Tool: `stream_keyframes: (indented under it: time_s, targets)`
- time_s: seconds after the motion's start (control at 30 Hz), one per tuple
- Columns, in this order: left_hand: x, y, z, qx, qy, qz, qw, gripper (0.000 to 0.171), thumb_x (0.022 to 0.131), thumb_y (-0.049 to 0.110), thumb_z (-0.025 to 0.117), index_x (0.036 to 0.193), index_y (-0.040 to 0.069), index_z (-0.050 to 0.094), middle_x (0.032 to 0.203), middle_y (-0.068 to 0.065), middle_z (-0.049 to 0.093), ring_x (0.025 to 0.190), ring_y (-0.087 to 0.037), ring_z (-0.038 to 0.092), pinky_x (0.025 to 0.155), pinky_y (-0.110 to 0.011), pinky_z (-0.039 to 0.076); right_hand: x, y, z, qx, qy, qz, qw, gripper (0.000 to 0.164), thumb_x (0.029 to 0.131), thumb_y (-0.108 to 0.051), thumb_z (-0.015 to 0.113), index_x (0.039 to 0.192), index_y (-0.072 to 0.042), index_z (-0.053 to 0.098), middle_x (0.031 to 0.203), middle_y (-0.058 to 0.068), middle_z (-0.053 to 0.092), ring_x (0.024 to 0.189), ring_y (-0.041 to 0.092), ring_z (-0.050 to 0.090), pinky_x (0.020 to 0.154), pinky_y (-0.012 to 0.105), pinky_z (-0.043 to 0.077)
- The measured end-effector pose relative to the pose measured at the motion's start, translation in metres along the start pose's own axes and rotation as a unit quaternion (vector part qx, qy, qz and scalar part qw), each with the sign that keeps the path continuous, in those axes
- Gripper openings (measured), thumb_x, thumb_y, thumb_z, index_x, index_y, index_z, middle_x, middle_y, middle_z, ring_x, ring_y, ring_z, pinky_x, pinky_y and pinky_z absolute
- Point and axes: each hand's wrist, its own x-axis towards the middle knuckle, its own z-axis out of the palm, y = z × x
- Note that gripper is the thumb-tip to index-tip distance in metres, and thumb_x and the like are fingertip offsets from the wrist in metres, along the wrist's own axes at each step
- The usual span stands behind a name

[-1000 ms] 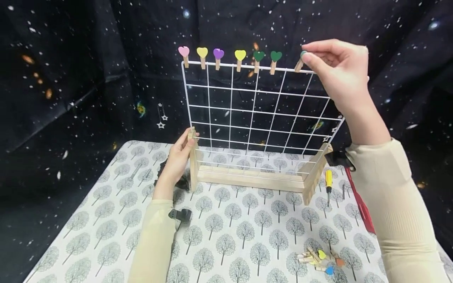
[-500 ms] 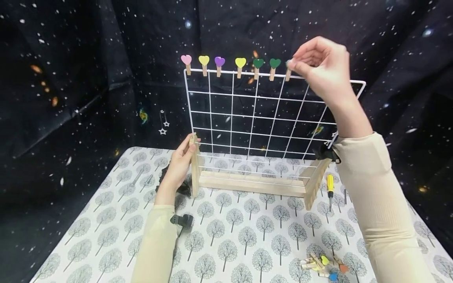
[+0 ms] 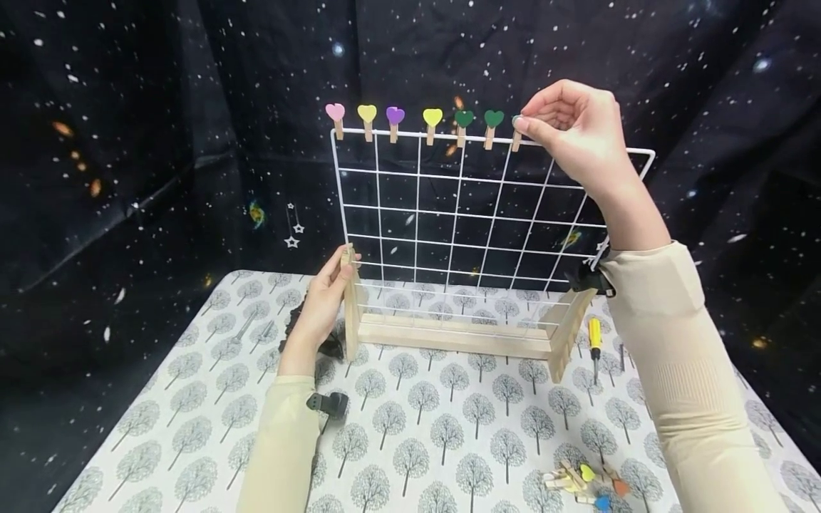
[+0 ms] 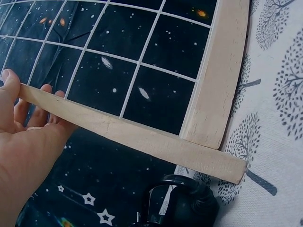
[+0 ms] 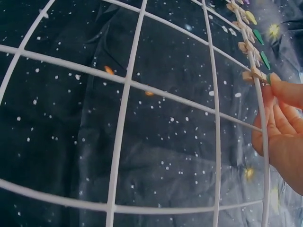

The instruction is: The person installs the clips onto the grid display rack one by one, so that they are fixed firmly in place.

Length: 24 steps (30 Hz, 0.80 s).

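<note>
My right hand [image 3: 580, 142] pinches a small wooden clothespin [image 3: 517, 140] by its head at the top wire of a white grid panel [image 3: 417, 210]. In the right wrist view, this clothespin [image 5: 255, 74] sits across the wire, with green showing at the thumb. To its left, several heart clothespins stand along the wire: pink [image 3: 335, 111], yellow, purple [image 3: 395, 115], yellow, then two dark green [image 3: 493, 119]. My left hand [image 3: 323, 296] grips the left wooden upright [image 4: 142, 133] of the stand [image 3: 449, 339], thumb on one side and fingers on the other.
Several loose clothespins [image 3: 571, 477] lie in a pile at the table's front right. A yellow-handled screwdriver [image 3: 595, 338] lies right of the stand. A black object [image 4: 203, 203] sits by the stand's left foot. The tree-patterned tablecloth [image 3: 212, 399] covers the table.
My right hand has slid left along the top wire with the clothespin, which now stands closer to the green hearts and more upright. My left hand keeps its grip on the upright.
</note>
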Motion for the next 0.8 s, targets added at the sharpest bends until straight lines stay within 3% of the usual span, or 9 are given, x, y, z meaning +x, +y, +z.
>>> stream_keyframes:
  time_s: [0.3,0.67,0.8]
  targets:
    - [0.0,0.0,0.0,0.018,0.005,-0.003,0.9998,0.045,0.087,0.042,0.041,0.13,0.041,0.03,0.132,0.003,0.041,0.123,-0.013,0.035,0.103,-0.045,0.025,-0.005,0.002,0.0,-0.039,0.0,-0.026,0.999,0.026,0.074,-0.024,0.068,0.097,-0.012,0.063,0.082,-0.006,0.064,0.073,0.008,0.057,0.066,0.016,0.041]
    - [-0.006,0.012,0.003,-0.003,-0.004,-0.001,1.0,0.048,0.089,0.037,0.041,0.135,0.032,0.028,0.133,-0.002,0.04,0.124,-0.017,0.034,0.103,-0.043,0.025,-0.011,0.005,0.0,-0.048,0.016,-0.075,0.996,0.026,0.076,-0.019,0.067,0.1,-0.01,0.063,0.085,-0.004,0.063,0.076,0.008,0.055,0.071,0.016,0.041]
    - [-0.006,0.012,0.003,-0.013,-0.005,0.004,0.9999,0.048,0.089,0.036,0.041,0.135,0.03,0.028,0.133,-0.005,0.039,0.124,-0.018,0.034,0.103,-0.043,0.024,-0.028,-0.002,-0.001,-0.054,0.042,-0.135,0.988,0.022,0.077,-0.011,0.065,0.096,0.0,0.063,0.093,0.005,0.061,0.085,0.007,0.055,0.075,0.017,0.044]
